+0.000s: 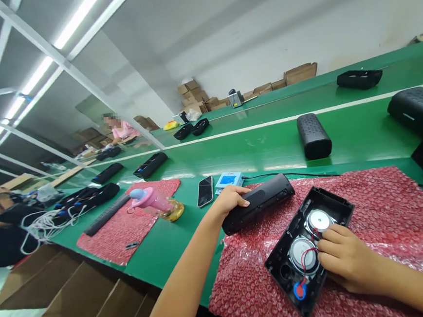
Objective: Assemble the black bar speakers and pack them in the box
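Observation:
My left hand (233,200) grips one end of a black speaker shell (264,200), which is held tilted over the red bubble wrap (243,283). To its right lies an open black speaker housing (286,240), inner side up. Two round speaker drivers (304,254) sit inside it, with thin red and black wires (307,253) and a blue-and-red round part (300,290) near the lower end. Over the housing's right edge, my right hand (346,258) has its fingers curled together, tips against the wires between the drivers. Whatever those fingertips pinch is hidden.
Beyond the shell are a phone (205,191) and a light blue device (230,180) with a cable. A pink bottle (156,202) stands left. More speakers (314,135) rest on the green conveyor (240,149). Co-workers (121,129) are at the far left.

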Demonstrator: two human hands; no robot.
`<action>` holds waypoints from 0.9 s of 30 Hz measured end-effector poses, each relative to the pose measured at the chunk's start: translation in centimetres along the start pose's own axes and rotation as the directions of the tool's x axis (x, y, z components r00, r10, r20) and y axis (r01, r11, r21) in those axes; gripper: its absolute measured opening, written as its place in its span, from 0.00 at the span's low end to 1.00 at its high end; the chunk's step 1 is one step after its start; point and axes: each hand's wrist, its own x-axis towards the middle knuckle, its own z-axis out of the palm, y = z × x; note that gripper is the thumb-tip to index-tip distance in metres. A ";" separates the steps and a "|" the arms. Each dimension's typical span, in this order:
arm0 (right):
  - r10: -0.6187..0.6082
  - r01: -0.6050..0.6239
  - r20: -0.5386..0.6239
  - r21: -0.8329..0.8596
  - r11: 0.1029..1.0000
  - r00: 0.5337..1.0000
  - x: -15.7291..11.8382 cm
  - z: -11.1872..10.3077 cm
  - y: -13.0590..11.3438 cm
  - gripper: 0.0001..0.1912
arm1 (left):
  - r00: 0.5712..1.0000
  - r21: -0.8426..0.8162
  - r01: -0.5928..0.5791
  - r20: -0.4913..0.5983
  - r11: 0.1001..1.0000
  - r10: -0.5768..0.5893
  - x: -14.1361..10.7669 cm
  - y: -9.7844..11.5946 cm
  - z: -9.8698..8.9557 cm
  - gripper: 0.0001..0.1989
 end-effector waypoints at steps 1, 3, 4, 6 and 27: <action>-0.002 0.002 0.012 -0.007 1.000 1.000 0.0 -0.1 0.0 0.09 | 1.000 -0.002 0.001 0.000 1.000 -0.001 0.0 -0.1 0.0 0.23; 0.000 0.000 0.026 -0.016 1.000 1.000 0.1 -0.2 0.1 0.10 | 1.000 -0.008 0.006 -0.003 1.000 -0.006 0.1 -0.2 0.1 0.23; 0.003 -0.002 0.027 -0.019 1.000 1.000 0.1 -0.3 0.1 0.10 | 1.000 -0.012 0.010 -0.005 1.000 -0.010 0.1 -0.3 0.1 0.23; 0.006 -0.006 0.026 -0.022 1.000 1.000 0.1 -0.4 0.1 0.10 | 1.000 -0.020 0.018 -0.006 1.000 -0.018 0.2 -0.4 0.1 0.23; 0.000 0.000 -0.011 -0.019 1.000 1.000 0.2 -0.6 -0.3 0.09 | 0.989 0.286 -0.054 -0.114 0.957 0.090 -3.5 -0.8 3.2 0.24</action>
